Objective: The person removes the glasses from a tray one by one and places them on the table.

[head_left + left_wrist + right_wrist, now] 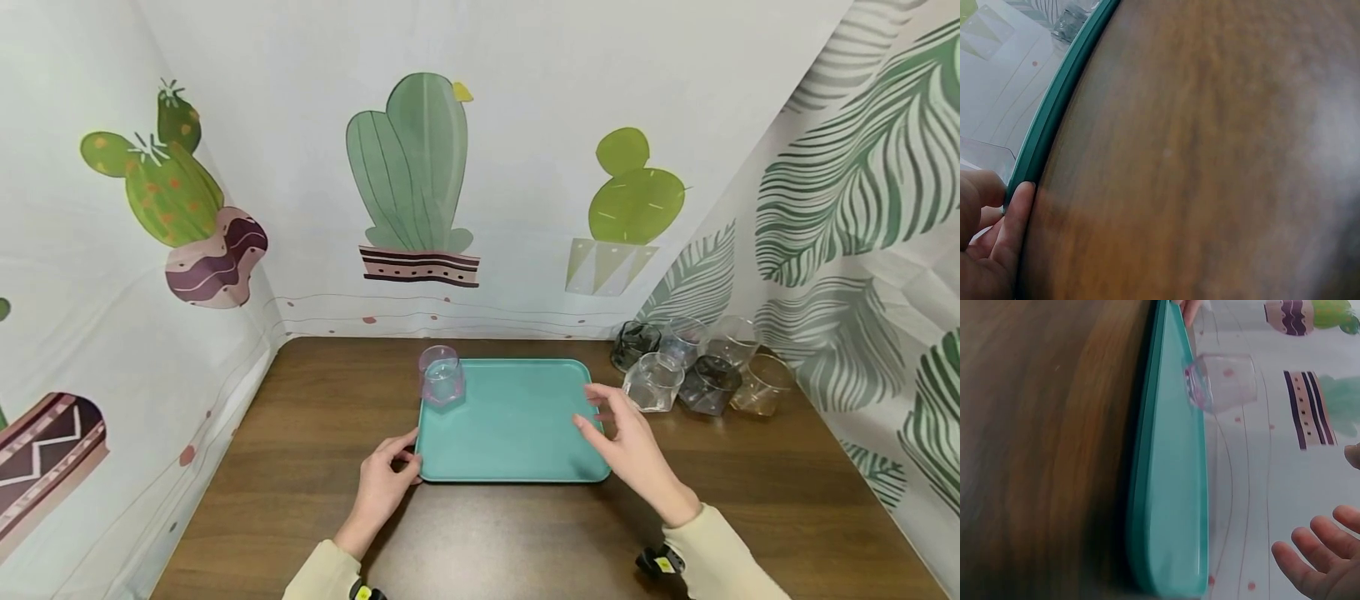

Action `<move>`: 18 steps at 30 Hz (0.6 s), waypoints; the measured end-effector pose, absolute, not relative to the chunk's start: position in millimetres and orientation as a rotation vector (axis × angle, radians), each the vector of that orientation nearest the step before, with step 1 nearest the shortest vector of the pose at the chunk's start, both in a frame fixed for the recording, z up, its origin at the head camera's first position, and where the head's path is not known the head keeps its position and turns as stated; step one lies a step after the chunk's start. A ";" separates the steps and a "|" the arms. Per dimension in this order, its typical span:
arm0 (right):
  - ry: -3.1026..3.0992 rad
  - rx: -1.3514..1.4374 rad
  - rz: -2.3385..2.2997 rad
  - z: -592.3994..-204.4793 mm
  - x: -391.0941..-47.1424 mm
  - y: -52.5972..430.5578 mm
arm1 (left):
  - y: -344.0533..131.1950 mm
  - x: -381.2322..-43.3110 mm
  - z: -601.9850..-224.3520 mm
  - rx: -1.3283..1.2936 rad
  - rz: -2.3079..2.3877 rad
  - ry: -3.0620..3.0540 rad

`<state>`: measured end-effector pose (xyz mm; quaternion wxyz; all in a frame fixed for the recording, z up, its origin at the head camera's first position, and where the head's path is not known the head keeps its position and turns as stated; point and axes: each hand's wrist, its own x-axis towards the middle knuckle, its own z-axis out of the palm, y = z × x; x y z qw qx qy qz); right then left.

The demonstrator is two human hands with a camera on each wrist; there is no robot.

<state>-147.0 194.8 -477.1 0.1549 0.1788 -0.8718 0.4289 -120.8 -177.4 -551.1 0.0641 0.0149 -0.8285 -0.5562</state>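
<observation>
A turquoise rectangular tray (517,433) lies on the table. On its far left corner stands a see-through pinkish glass (442,383) with an angular base, which also shows in the right wrist view as a pink glass (1229,384). My left hand (386,482) grips the tray's near left corner; in the left wrist view the thumb (1017,215) presses against the tray's outer rim (1054,119). Over the tray's right edge hovers my right hand (630,442), fingers spread and loosely bent, holding nothing. The right wrist view shows those fingers (1316,550) apart from the tray.
Several glasses cluster right of the tray near the wall: a clear glass (654,385) in front, a dark glass (708,387), an amber glass (761,387), and others behind. Brown wooden table (322,408) surrounds the tray. A printed cloth wall (525,304) borders the back.
</observation>
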 end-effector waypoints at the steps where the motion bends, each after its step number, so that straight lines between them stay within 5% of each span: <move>1: -2.502 0.523 1.245 -476.9 -148.3 190.9 | -177.4 -120.9 -551.3 0.045 -1.680 -2.502; 18: -2.569 0.631 1.449 -481.2 -176.2 118.2 | -177.9 -120.9 -550.4 0.059 -1.677 -2.511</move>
